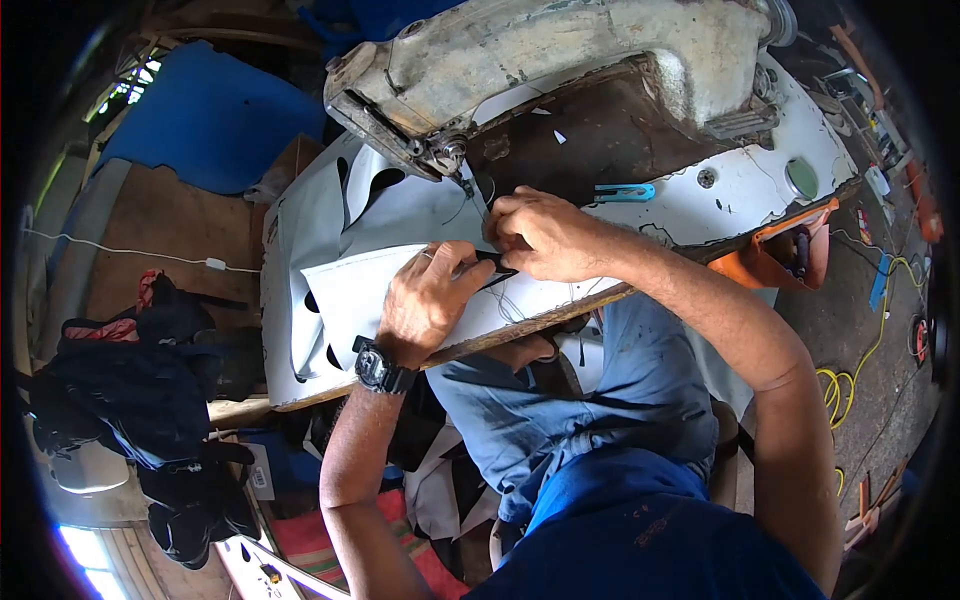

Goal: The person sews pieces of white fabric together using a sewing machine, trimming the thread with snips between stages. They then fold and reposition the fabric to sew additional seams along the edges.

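Note:
A worn sewing machine [560, 60] stands over the white, peeling tabletop [735, 205]. My left hand [432, 295], with a black watch at the wrist, is closed at the right edge of a white sheet [355, 290]. My right hand [545, 235] is just right of the needle area [465, 185], its fingers pinched together; whatever they hold is hidden. Between the two hands shows a narrow dark strip [500, 275]. Loose dark thread [515, 302] lies in loops below them. Under the machine head spreads a grey-white sheet with dark oval holes [400, 210].
Right of my right hand lies a light-blue cutter [625, 192]. A round green-topped tin [802, 180] stands farther right. An orange container [780, 255] hangs at the table's front edge. A dark backpack [130, 370] is at left, and a yellow cord [845, 385] runs over the floor.

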Demonstrator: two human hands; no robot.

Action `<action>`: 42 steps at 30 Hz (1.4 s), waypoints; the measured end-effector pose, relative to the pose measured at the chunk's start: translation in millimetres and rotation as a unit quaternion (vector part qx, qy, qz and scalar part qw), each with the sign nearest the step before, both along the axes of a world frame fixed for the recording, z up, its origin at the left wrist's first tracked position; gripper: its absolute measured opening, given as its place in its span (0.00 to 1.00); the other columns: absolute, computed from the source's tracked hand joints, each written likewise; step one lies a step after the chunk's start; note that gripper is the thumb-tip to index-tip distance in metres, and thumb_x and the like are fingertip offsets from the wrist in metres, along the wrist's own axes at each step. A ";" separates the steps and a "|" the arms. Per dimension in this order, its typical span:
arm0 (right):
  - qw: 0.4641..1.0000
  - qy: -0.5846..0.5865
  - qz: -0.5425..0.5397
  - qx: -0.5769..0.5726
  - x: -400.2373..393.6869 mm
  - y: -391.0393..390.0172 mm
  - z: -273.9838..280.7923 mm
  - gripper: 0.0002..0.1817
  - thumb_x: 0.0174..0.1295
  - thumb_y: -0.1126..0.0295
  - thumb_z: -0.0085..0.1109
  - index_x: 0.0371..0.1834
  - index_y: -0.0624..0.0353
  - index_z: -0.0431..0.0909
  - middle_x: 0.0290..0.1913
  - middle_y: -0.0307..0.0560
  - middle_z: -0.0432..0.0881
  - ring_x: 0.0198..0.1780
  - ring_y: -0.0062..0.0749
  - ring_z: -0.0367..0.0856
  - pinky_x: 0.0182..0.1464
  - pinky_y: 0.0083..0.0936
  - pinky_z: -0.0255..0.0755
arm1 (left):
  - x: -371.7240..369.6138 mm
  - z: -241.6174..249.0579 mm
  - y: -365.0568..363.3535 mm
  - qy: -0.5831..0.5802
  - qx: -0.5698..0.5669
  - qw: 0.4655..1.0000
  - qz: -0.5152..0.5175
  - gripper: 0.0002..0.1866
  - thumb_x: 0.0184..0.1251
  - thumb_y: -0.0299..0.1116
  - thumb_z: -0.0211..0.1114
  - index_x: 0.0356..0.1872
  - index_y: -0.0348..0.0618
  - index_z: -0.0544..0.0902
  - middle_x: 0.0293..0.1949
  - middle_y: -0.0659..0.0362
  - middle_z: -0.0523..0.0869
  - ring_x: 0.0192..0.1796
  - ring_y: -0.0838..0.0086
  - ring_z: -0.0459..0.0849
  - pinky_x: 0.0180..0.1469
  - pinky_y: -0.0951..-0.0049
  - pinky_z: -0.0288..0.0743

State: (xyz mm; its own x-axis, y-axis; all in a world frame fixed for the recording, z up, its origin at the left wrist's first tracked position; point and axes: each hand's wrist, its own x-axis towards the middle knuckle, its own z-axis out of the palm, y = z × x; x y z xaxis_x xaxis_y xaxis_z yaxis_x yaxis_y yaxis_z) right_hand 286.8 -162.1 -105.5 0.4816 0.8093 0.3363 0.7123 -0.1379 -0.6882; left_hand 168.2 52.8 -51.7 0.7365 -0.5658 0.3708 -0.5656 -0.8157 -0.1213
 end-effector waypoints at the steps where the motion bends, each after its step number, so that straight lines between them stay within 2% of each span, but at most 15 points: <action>1: 1.000 0.001 -0.006 0.000 -0.9 0.2 0.0 0.05 0.63 0.76 0.71 0.34 0.64 0.84 0.52 0.47 0.85 0.59 0.45 0.80 0.67 0.40 0.74 | 1.7 -1.3 -0.1 0.014 -0.016 1.000 0.008 0.13 0.63 0.23 0.78 0.48 0.47 0.93 0.46 0.60 0.84 0.43 0.64 0.90 0.44 0.63 0.89; 3: 1.000 0.005 -0.004 -0.005 -0.6 0.0 1.3 0.05 0.63 0.76 0.71 0.34 0.64 0.83 0.51 0.47 0.84 0.59 0.45 0.80 0.66 0.40 0.74 | 2.3 -3.8 -1.1 0.044 -0.047 0.998 0.026 0.16 0.59 0.22 0.77 0.49 0.45 0.92 0.48 0.58 0.84 0.47 0.61 0.90 0.48 0.61 0.89; 6: 1.000 0.000 -0.010 -0.003 -1.1 1.2 -0.9 0.05 0.64 0.76 0.70 0.35 0.64 0.82 0.50 0.47 0.83 0.58 0.45 0.80 0.66 0.41 0.74 | -1.4 -1.8 -6.8 0.040 -0.051 0.998 0.027 0.13 0.61 0.22 0.77 0.47 0.43 0.91 0.49 0.58 0.84 0.46 0.61 0.90 0.47 0.61 0.89; 9: 1.000 -0.003 -0.009 0.004 0.2 0.5 -2.9 0.04 0.64 0.76 0.69 0.36 0.64 0.82 0.50 0.48 0.83 0.58 0.46 0.80 0.65 0.41 0.74 | -0.5 -4.5 -11.8 0.007 -0.100 0.994 0.051 0.10 0.62 0.23 0.81 0.43 0.44 0.92 0.46 0.59 0.88 0.44 0.62 0.92 0.44 0.61 0.88; 12: 1.000 -0.007 -0.007 -0.005 0.3 -0.1 -0.1 0.04 0.63 0.76 0.69 0.37 0.64 0.82 0.49 0.48 0.82 0.58 0.47 0.80 0.64 0.41 0.74 | -8.5 -15.9 -7.9 -0.006 -0.190 0.980 0.056 0.10 0.63 0.22 0.81 0.44 0.44 0.92 0.45 0.57 0.91 0.44 0.60 0.93 0.47 0.62 0.89; 16: 1.000 -0.017 0.003 0.015 1.8 0.3 -1.0 0.05 0.63 0.75 0.69 0.38 0.64 0.83 0.49 0.48 0.82 0.58 0.47 0.80 0.64 0.42 0.74 | -18.2 -11.2 -13.6 0.060 -0.143 0.984 0.088 0.11 0.67 0.24 0.78 0.49 0.41 0.91 0.45 0.54 0.92 0.46 0.57 0.93 0.50 0.61 0.88; 17: 1.000 -0.011 0.002 0.006 2.0 0.7 -1.5 0.05 0.64 0.75 0.69 0.39 0.64 0.84 0.49 0.48 0.82 0.58 0.47 0.80 0.64 0.42 0.74 | -18.6 -6.5 -17.8 0.057 -0.131 0.987 0.068 0.10 0.69 0.25 0.76 0.50 0.39 0.90 0.46 0.53 0.92 0.46 0.55 0.93 0.50 0.59 0.88; 21: 1.000 -0.010 0.007 -0.004 5.9 2.4 -0.5 0.06 0.64 0.74 0.68 0.41 0.64 0.85 0.50 0.49 0.83 0.58 0.47 0.80 0.64 0.42 0.75 | -16.8 -2.2 -26.7 0.070 -0.074 0.990 0.102 0.08 0.72 0.25 0.72 0.48 0.36 0.89 0.46 0.52 0.89 0.46 0.53 0.92 0.49 0.57 0.88; 27: 1.000 -0.017 -0.001 -0.014 6.1 4.1 -1.1 0.05 0.61 0.76 0.67 0.39 0.65 0.84 0.49 0.50 0.83 0.57 0.48 0.81 0.62 0.43 0.75 | -13.9 -4.7 -23.3 0.071 0.004 0.996 0.053 0.11 0.65 0.25 0.70 0.47 0.37 0.85 0.48 0.51 0.85 0.50 0.57 0.89 0.52 0.60 0.88; 31: 1.000 -0.021 -0.006 0.015 1.0 6.3 -0.9 0.05 0.57 0.77 0.67 0.35 0.64 0.83 0.45 0.50 0.83 0.53 0.49 0.83 0.60 0.44 0.76 | -14.3 -7.8 -17.5 0.050 0.033 0.998 0.001 0.15 0.61 0.24 0.71 0.49 0.38 0.84 0.49 0.50 0.83 0.52 0.54 0.88 0.57 0.57 0.87; 34: 1.000 0.004 -0.006 0.002 -0.2 4.6 3.0 0.05 0.54 0.78 0.68 0.34 0.63 0.83 0.43 0.50 0.83 0.51 0.49 0.83 0.59 0.45 0.77 | -16.9 -11.1 -10.6 0.060 0.010 0.998 -0.002 0.15 0.63 0.22 0.71 0.51 0.37 0.84 0.52 0.50 0.84 0.51 0.55 0.90 0.55 0.57 0.88; 37: 1.000 0.016 -0.001 -0.008 1.8 4.5 4.4 0.05 0.54 0.79 0.68 0.33 0.63 0.82 0.43 0.50 0.83 0.52 0.49 0.83 0.58 0.45 0.77 | -16.9 -13.4 -8.3 0.046 -0.092 0.995 -0.014 0.17 0.67 0.21 0.71 0.57 0.39 0.85 0.55 0.51 0.86 0.48 0.56 0.92 0.50 0.57 0.91; 40: 0.999 0.037 0.000 -0.007 1.5 4.4 6.3 0.05 0.54 0.79 0.68 0.33 0.63 0.81 0.43 0.49 0.83 0.52 0.48 0.83 0.59 0.45 0.77 | -16.0 -6.3 -18.0 0.085 -0.165 0.979 0.081 0.16 0.76 0.20 0.69 0.61 0.45 0.87 0.56 0.53 0.87 0.48 0.55 0.93 0.47 0.56 0.91; 42: 0.999 0.017 -0.021 0.025 -1.0 6.5 1.7 0.06 0.54 0.79 0.68 0.33 0.62 0.81 0.42 0.48 0.82 0.52 0.48 0.83 0.60 0.45 0.77 | -11.4 -7.4 -20.6 0.064 -0.117 0.988 0.083 0.19 0.77 0.21 0.69 0.65 0.49 0.86 0.56 0.55 0.84 0.44 0.59 0.93 0.42 0.58 0.91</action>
State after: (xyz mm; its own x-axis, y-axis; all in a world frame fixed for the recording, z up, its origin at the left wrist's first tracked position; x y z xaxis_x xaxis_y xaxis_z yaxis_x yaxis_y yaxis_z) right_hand 285.9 -155.6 -103.8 0.5263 0.7708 0.3590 0.6825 -0.1311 -0.7190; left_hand 156.8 32.2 -59.1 0.8610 -0.3435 0.3750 -0.4208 -0.8954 0.1458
